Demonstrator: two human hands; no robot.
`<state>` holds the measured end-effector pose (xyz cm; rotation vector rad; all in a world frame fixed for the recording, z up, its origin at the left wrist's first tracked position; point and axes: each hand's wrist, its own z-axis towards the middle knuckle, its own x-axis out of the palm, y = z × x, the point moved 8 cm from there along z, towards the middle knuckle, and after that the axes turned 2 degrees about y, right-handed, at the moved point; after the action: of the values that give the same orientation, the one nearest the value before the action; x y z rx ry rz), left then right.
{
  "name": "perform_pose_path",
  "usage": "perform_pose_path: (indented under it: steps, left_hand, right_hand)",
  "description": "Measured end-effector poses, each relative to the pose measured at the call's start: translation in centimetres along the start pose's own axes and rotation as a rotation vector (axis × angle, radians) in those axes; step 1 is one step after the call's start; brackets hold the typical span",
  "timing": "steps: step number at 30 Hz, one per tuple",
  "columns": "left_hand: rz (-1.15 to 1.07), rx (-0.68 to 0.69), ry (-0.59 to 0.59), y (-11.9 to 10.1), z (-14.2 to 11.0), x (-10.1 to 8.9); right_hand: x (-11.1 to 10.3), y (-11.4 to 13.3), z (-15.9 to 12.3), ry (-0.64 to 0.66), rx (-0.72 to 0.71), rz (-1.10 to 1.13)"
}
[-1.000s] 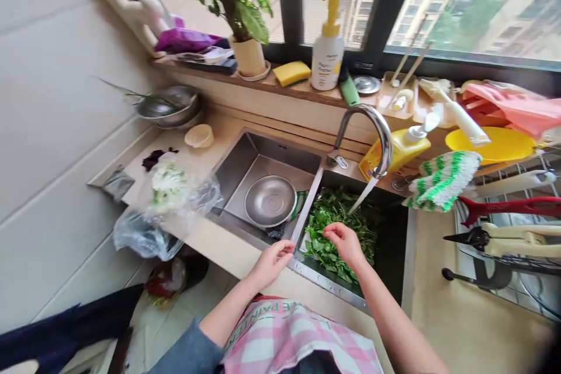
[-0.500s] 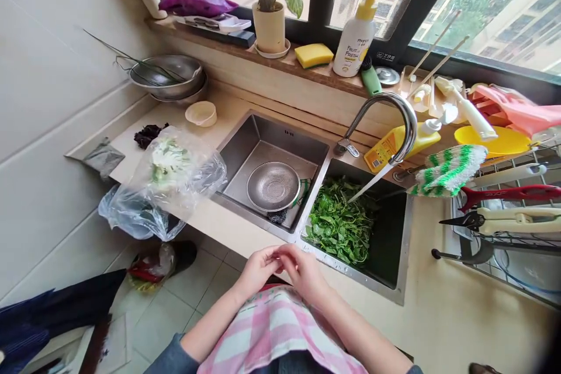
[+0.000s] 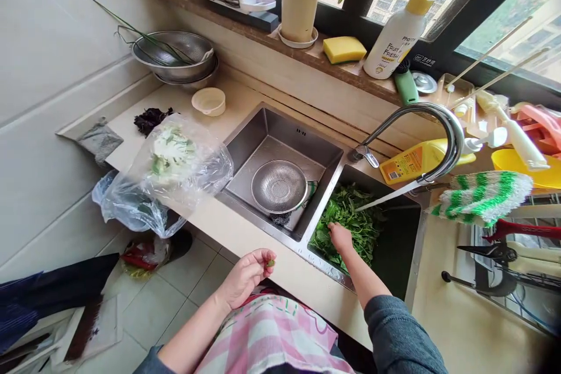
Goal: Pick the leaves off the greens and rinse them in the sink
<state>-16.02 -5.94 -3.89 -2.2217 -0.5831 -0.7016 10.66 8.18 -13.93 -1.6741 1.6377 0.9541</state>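
In the right-hand sink basin lies a heap of leafy greens (image 3: 357,213), with water running onto it from the curved faucet (image 3: 451,123). My right hand (image 3: 340,238) reaches into the near left part of this heap, its fingers closed among the leaves; which leaves they grip is hidden. Over the counter's front edge, my left hand (image 3: 249,273) is held with curled fingers pinching a small green piece of vegetable (image 3: 270,263). The left basin (image 3: 272,146) holds a metal strainer (image 3: 279,187) and a dark scouring pad (image 3: 280,218).
Left of the sink lie a clear plastic bag (image 3: 197,169) with pale green vegetable, dark leaves (image 3: 151,121) and a cream bowl (image 3: 209,101). Metal bowls (image 3: 173,57) stand behind. At right are a green-striped cloth (image 3: 486,196), a yellow bottle (image 3: 414,160) and a dish rack with scissors (image 3: 495,252).
My hands have parted. The right one has moved forward and right into the greens; the left one has stayed near the counter edge, now showing a small green piece. The view has shifted.
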Motion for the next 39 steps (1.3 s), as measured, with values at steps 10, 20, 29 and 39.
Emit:
perform_pose_path:
  steps: [10,20,29,39]
  left_hand:
    - [0.343,0.002,0.184,1.0,3.9,7.4]
    - [0.893,0.268,0.236,4.5,12.4,16.4]
    - [1.147,0.392,0.428,8.2,15.9,22.4]
    - [0.152,-0.089,0.322,6.7,13.1,18.3]
  right_hand:
    - [-2.5,-7.0,-5.5,-0.308,0.144,1.016]
    - [-8.2,-10.6,-13.4,-0.334,0.017,1.684]
    - [-10.9,-9.9,-15.0,-0.147,-0.034,1.847]
    - [-9.7,-5.6,-14.1,-0.356,-0.180,1.369]
